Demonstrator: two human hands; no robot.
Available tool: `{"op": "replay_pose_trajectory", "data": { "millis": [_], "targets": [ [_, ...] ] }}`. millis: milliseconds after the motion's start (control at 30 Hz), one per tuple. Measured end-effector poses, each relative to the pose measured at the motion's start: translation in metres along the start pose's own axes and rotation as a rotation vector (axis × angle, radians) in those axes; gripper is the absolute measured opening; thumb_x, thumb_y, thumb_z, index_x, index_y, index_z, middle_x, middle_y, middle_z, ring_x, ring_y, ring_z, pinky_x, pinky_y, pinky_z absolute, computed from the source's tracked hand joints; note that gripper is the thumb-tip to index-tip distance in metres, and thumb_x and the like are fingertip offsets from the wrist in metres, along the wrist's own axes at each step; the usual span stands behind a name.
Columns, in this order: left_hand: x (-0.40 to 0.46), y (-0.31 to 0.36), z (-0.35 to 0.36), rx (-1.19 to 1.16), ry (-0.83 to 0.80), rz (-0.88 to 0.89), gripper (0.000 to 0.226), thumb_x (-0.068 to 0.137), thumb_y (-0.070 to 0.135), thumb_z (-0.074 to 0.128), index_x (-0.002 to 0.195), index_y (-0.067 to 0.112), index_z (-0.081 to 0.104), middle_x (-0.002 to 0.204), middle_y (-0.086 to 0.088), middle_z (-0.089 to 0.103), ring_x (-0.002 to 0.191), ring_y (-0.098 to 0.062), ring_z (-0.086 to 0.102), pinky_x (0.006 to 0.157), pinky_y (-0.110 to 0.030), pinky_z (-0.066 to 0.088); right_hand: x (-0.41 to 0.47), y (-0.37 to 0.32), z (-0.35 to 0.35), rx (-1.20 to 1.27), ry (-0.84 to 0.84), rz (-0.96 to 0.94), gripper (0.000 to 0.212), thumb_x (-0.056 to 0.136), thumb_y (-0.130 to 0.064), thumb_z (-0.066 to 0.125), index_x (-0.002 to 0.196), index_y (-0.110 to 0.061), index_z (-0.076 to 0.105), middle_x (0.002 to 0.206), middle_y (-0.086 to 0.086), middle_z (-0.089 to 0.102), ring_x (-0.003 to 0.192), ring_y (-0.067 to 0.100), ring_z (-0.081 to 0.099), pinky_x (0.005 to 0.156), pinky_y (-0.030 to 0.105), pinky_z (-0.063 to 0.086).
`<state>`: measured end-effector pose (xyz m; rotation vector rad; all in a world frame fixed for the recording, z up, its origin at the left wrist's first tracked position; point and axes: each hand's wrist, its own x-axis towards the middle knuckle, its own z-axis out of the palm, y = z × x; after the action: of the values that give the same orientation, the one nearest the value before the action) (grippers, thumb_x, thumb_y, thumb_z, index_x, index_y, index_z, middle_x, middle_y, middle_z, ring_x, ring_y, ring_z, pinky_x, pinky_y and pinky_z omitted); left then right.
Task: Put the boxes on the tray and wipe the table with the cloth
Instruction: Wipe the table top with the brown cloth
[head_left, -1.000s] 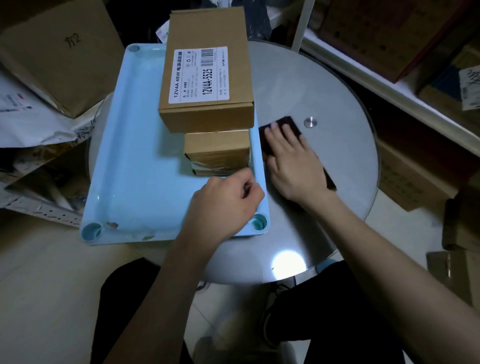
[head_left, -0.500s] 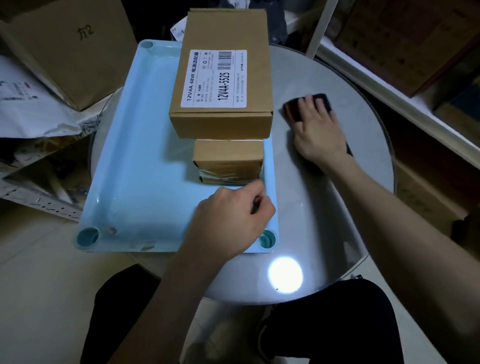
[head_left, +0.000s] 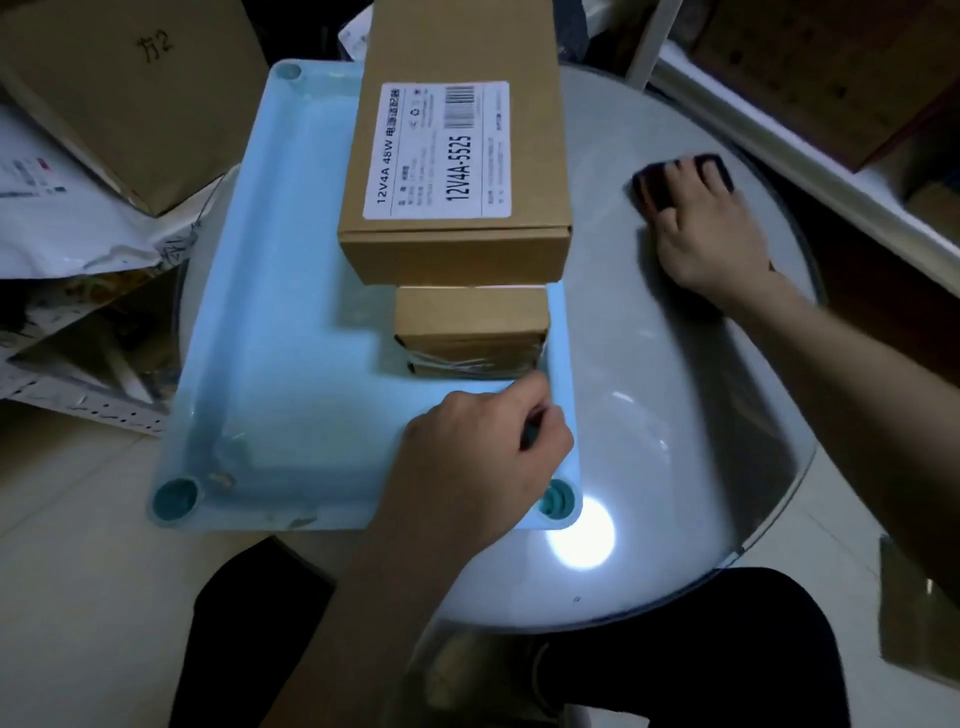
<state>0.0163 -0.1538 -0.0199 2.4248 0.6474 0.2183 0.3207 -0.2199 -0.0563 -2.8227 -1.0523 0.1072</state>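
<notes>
Brown cardboard boxes (head_left: 457, 156) sit stacked on the light-blue plastic tray (head_left: 270, 332), mid-frame. I see my left hand (head_left: 483, 457) gripping its rim; my right hand (head_left: 711, 234) flat, pressing the dark cloth (head_left: 680, 179) on the round grey table (head_left: 675, 415), upper right.

The round grey desk (head_left: 649, 415) has a glossy top that mirrors a bright spot of light near its front edge. A light blue tray (head_left: 270, 332) lies directly on its left part, overhanging the desk's edge on the left and front. A dark cloth (head_left: 711, 163) lies flat on the far right of the desk, well apart from the tray.
</notes>
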Motion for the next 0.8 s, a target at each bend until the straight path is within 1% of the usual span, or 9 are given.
{"op": "replay_pose_trajectory", "data": {
  "millis": [100,167,300,433,533,600,667,733,800],
  "targets": [
    [0.001,-0.001,0.001,-0.001,0.006,0.001,0.025,0.088,0.037,0.050,0.076,0.017,0.041,0.057,-0.006,0.044,0.062,-0.027,0.044,0.060,-0.039,0.048,0.038,-0.045,0.016,-0.036,0.003,-0.035,0.060,0.097,-0.035,0.024,0.151,-0.011,0.025,0.161,0.011,0.024,0.148,0.032,0.019,0.118,0.053,0.021],
    [0.000,0.000,0.001,-0.021,0.009,-0.010,0.025,0.088,0.036,0.050,0.077,0.017,0.041,0.058,-0.006,0.044,0.063,-0.027,0.045,0.061,-0.040,0.048,0.029,-0.068,0.017,-0.024,-0.026,-0.185,0.061,0.096,-0.038,0.024,0.152,-0.014,0.025,0.161,0.007,0.025,0.148,0.030,0.021,0.117,0.052,0.022],
    [0.000,0.000,0.002,-0.029,-0.001,-0.023,0.024,0.087,0.036,0.050,0.076,0.018,0.039,0.059,-0.007,0.046,0.064,-0.026,0.045,0.060,-0.039,0.047,-0.038,-0.047,0.012,0.016,-0.118,-0.393,0.064,0.093,-0.032,0.021,0.156,-0.022,0.018,0.165,-0.002,0.016,0.152,0.020,0.011,0.121,0.042,0.012],
    [-0.001,0.000,0.002,-0.007,0.010,0.011,0.024,0.086,0.040,0.047,0.074,0.021,0.038,0.057,-0.005,0.044,0.060,-0.025,0.044,0.055,-0.038,0.046,-0.027,0.012,0.000,0.028,-0.033,-0.184,0.064,0.092,-0.028,0.025,0.155,-0.018,0.023,0.164,0.004,0.018,0.151,0.024,0.013,0.121,0.042,0.012],
    [-0.001,-0.002,0.002,0.019,0.024,0.030,0.024,0.085,0.041,0.045,0.073,0.022,0.036,0.054,-0.005,0.039,0.057,-0.025,0.043,0.053,-0.037,0.045,0.029,0.000,0.003,0.021,0.012,-0.026,0.058,0.097,-0.026,0.026,0.153,-0.011,0.025,0.163,0.011,0.020,0.150,0.032,0.015,0.120,0.050,0.015],
    [-0.001,-0.002,0.001,0.021,0.023,0.039,0.025,0.085,0.041,0.044,0.071,0.024,0.033,0.052,-0.004,0.035,0.054,-0.024,0.041,0.051,-0.037,0.043,0.062,-0.026,0.012,0.019,0.046,-0.003,0.056,0.096,-0.029,0.029,0.149,-0.011,0.030,0.160,0.012,0.026,0.147,0.033,0.021,0.118,0.053,0.020],
    [-0.001,-0.002,0.001,0.022,0.018,0.060,0.025,0.087,0.041,0.043,0.071,0.024,0.033,0.051,-0.003,0.033,0.053,-0.023,0.040,0.050,-0.036,0.042,0.071,-0.058,0.016,0.014,0.030,-0.099,0.053,0.096,-0.033,0.035,0.146,-0.015,0.034,0.157,0.008,0.031,0.145,0.031,0.024,0.115,0.054,0.024],
    [0.000,-0.003,0.002,0.041,0.027,0.069,0.025,0.087,0.040,0.043,0.070,0.023,0.034,0.052,-0.003,0.035,0.054,-0.023,0.041,0.050,-0.036,0.042,0.054,-0.081,0.017,0.030,-0.023,-0.286,0.053,0.098,-0.033,0.040,0.148,-0.019,0.033,0.158,0.003,0.032,0.146,0.027,0.022,0.116,0.050,0.023],
    [0.000,-0.004,0.003,0.062,0.030,0.069,0.025,0.086,0.040,0.043,0.071,0.022,0.034,0.052,-0.004,0.037,0.054,-0.024,0.041,0.049,-0.037,0.041,0.017,-0.076,0.012,0.053,-0.040,-0.421,0.053,0.099,-0.032,0.035,0.152,-0.024,0.030,0.161,-0.002,0.028,0.149,0.022,0.019,0.115,0.043,0.021]
  ]
}}
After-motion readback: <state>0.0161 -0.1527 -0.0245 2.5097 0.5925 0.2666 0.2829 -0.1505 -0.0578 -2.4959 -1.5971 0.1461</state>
